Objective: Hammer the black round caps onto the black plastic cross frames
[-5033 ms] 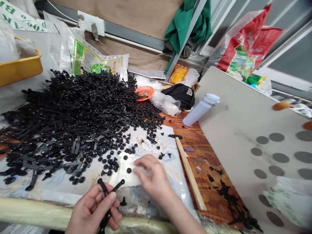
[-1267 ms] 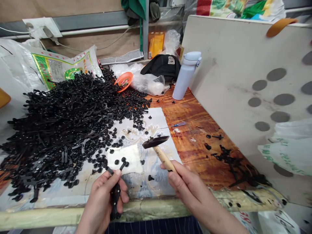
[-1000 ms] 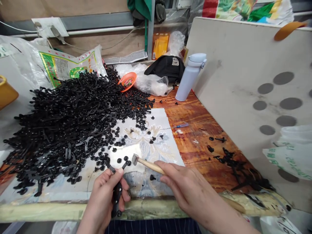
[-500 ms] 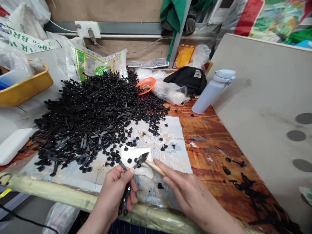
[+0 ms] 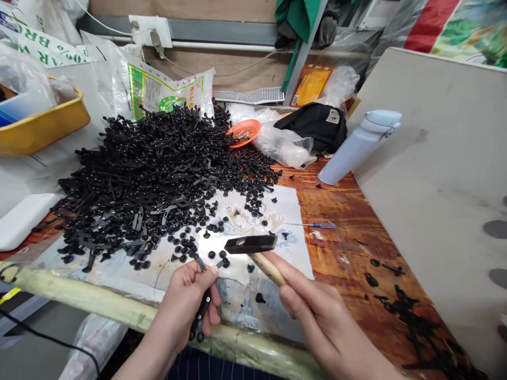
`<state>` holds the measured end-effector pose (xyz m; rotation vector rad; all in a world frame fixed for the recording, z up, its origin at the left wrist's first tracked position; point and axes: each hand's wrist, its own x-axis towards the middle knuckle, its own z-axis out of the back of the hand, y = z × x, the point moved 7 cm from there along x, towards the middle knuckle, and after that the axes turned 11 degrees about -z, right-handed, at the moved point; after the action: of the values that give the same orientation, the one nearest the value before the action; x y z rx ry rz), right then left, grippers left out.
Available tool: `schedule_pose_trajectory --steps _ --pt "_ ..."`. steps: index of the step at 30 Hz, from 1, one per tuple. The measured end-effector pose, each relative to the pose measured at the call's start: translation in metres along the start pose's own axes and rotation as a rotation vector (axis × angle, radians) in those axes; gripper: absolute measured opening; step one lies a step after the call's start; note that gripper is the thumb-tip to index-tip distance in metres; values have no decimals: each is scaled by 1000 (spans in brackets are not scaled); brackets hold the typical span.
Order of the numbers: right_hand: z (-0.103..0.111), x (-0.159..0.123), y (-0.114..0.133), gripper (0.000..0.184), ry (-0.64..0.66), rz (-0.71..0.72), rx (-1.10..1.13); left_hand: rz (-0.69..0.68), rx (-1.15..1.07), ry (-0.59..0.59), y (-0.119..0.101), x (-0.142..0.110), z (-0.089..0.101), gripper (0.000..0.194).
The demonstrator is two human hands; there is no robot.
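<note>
Far left, a yellow plastic tray (image 5: 43, 126) above a white plastic block (image 5: 24, 219), both at the bench's left end. Next, across the left and centre, a large tangled heap of black plastic strips (image 5: 146, 184), thinning toward the viewer into loose black round-headed studs (image 5: 182, 248) scattered over a printed white sheet (image 5: 253, 211). Behind the heap, a printed woven sack (image 5: 166, 89). Centre foreground: the left hand (image 5: 182, 301), fingers closed firmly around a black plastic strip (image 5: 201, 316), its upper end just beside the studs. Immediately right, the right hand (image 5: 317, 311), gripping the wooden handle (image 5: 269, 269) of a small hammer (image 5: 250, 244), its dark metal head held up over the sheet, near the strip's upper end but apart from it. Farther back, an orange plate (image 5: 243, 132) and a black bag (image 5: 312, 124). Right of the sheet, a slim screwdriver (image 5: 312, 225) lying on the reddish wooden bench top (image 5: 348, 253), with a pale blue water bottle (image 5: 356, 148) beyond. Far right, a grey perforated board (image 5: 428, 158), tilted against the bench.
</note>
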<state>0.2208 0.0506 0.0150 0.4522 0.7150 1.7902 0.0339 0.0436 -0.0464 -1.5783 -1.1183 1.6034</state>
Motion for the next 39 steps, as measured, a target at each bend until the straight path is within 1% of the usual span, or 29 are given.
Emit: schedule_pose_trajectory --steps 4,9,13,15,19,21,23,27,30,33,39 --pt "-11 3 -2 46 73 -39 -117 20 9 15 3 0 0 36" --pt "-10 1 -1 46 52 -47 -46 21 44 31 5 2 1 37" --pt "-19 2 -12 46 121 -124 -54 15 75 51 9 4 4 38" --pt "-15 4 -18 44 113 -154 16 -1 91 55 8 5 7 36" --pt "5 6 -33 49 17 -250 183 -61 188 52 -5 3 14 35" --pt "9 4 -38 51 10 -282 212 -80 281 88 -13 2 15 36" --pt "7 2 -38 49 23 -280 204 -73 382 152 -18 3 14 38" --pt "-11 -2 -32 42 104 -250 120 -3 484 286 -17 11 11 41" --pt "-25 -1 -30 43 134 -271 42 14 514 355 -16 17 11 40" --pt "-28 1 -29 45 112 -277 18 22 545 390 -16 20 12 40" --pt "-24 6 -27 42 120 -250 102 44 583 421 -19 25 12 40"
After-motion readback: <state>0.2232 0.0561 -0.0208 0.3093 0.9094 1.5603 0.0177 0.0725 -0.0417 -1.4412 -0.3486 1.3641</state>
